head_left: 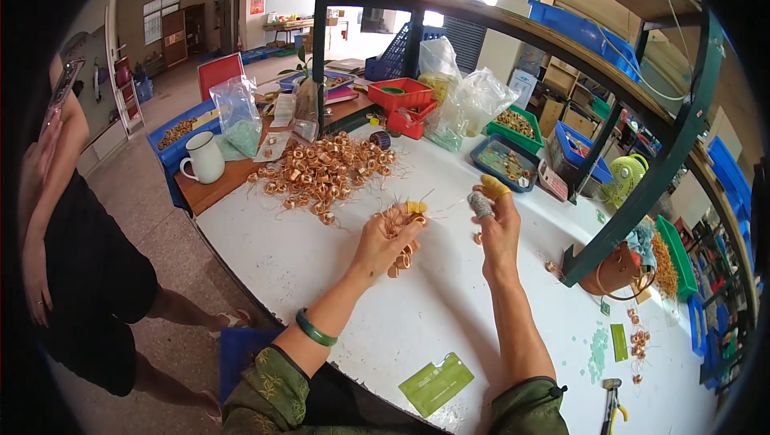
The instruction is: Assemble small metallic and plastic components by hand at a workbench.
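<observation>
My left hand (383,241) is closed around several small copper wire coils (403,262) with thin lead wires, some hanging below the fingers. A yellow finger cover (415,207) shows at its fingertips. To its right, my right hand (499,222) is raised over the white table, fingers drawn together, with a yellow cover and a grey wrapped cover (480,205) on them. Fine wires stick out between the hands; whether the right fingers pinch one is too small to tell. Beyond the left hand lies a large heap of the same coils (321,174).
A green card (436,384) lies at the table's near edge, with a hammer (612,391) at lower right. Shelf posts (674,174) rise at right. A white mug (204,157), red bins (399,95) and a dark tray (504,164) stand beyond. Someone stands at left (88,274).
</observation>
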Available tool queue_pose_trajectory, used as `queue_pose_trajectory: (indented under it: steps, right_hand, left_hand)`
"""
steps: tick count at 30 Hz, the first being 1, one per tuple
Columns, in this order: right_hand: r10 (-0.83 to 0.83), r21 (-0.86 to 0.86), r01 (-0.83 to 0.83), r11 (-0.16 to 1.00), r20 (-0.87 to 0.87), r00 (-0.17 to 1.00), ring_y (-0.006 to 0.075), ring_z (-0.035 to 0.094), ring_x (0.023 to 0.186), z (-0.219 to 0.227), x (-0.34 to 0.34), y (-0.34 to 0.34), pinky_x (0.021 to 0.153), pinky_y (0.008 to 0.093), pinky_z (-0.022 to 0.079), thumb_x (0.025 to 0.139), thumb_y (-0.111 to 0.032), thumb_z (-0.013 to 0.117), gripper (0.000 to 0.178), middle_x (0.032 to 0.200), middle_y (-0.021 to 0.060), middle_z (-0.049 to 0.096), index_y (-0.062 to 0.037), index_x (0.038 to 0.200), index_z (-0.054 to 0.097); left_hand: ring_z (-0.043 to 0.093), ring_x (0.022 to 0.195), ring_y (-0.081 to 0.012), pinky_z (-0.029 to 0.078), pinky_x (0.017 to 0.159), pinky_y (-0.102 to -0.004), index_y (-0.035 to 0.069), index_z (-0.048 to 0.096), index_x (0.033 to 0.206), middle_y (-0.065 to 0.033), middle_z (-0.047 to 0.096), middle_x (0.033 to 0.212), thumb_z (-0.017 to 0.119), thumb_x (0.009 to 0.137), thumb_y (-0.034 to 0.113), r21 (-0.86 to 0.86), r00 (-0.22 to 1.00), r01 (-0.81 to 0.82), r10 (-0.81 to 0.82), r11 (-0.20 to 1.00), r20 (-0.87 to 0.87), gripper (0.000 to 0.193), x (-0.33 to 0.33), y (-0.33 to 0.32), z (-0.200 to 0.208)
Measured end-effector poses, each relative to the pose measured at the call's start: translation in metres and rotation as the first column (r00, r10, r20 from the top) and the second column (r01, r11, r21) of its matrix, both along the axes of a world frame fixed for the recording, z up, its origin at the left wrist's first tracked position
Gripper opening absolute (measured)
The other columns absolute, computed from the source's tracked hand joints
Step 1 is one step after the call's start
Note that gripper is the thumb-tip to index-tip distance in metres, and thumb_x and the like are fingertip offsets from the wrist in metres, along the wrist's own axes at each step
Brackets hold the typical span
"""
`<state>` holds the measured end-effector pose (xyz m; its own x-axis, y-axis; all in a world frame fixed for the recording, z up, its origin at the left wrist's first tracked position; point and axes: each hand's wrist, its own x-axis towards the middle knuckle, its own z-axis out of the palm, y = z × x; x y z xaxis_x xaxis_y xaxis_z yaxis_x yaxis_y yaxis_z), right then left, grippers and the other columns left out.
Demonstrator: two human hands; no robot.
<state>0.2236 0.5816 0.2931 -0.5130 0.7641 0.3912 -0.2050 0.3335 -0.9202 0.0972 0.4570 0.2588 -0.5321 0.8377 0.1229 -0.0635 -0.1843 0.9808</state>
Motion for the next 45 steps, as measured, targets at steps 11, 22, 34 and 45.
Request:
queue_pose_trajectory:
  steps: [11, 22, 34, 45]
  right_hand:
    - [-0.052, 0.448, -0.01, 0.894, 0.127, 0.99, 0.0279, 0.044, 0.119, -0.011, -0.006, -0.011, 0.101, 0.0348, 0.033, 0.073, 0.006, 0.056, 0.032, 0.128, 0.0108, 0.05, -0.0073, 0.098, 0.07]
    - [-0.205, 0.605, 0.113, 0.788, 0.085, 0.975, 0.0319, 0.044, 0.118, -0.02, -0.008, -0.003, 0.097, 0.0368, 0.036, 0.069, 0.008, 0.054, 0.03, 0.13, 0.011, 0.049, -0.0052, 0.092, 0.068]
    - [-0.059, 0.494, -0.03, 0.869, 0.163, 0.985, 0.0279, 0.046, 0.114, -0.012, -0.002, 0.001, 0.093, 0.0353, 0.038, 0.073, 0.008, 0.052, 0.032, 0.128, 0.0106, 0.049, -0.0043, 0.098, 0.067]
    - [0.028, 0.321, -0.071, 0.944, 0.135, 0.99, 0.0201, 0.052, 0.109, 0.002, 0.003, 0.0, 0.091, 0.029, 0.039, 0.073, 0.012, 0.041, 0.048, 0.12, 0.0064, 0.055, -0.0013, 0.113, 0.063]
  left_hand:
    - [0.049, 0.04, -0.0068, 0.031, 0.029, -0.0193, 0.007, 0.06, 0.105, -0.0074, 0.068, 0.084, 0.063, 0.088, 0.017, 0.094, 0.963, 0.103, -0.123, 0.99, 0.24, 0.019, 0.0, 0.005, -0.007]
    - [0.051, 0.044, -0.0064, 0.035, 0.032, -0.0187, 0.004, 0.058, 0.104, -0.0069, 0.069, 0.082, 0.063, 0.088, 0.017, 0.079, 0.96, 0.158, -0.172, 0.984, 0.222, 0.021, -0.002, 0.003, -0.006]
    - [0.048, 0.042, -0.0063, 0.033, 0.031, -0.0187, 0.006, 0.061, 0.097, -0.0044, 0.066, 0.077, 0.063, 0.088, 0.017, 0.082, 0.998, 0.053, -0.052, 0.995, -0.02, 0.015, -0.004, 0.007, -0.012]
    - [0.049, 0.042, -0.0057, 0.029, 0.03, -0.0167, 0.008, 0.06, 0.108, -0.0056, 0.068, 0.085, 0.063, 0.088, 0.015, 0.115, 0.969, 0.11, -0.132, 0.987, 0.21, 0.022, -0.01, 0.004, -0.009]
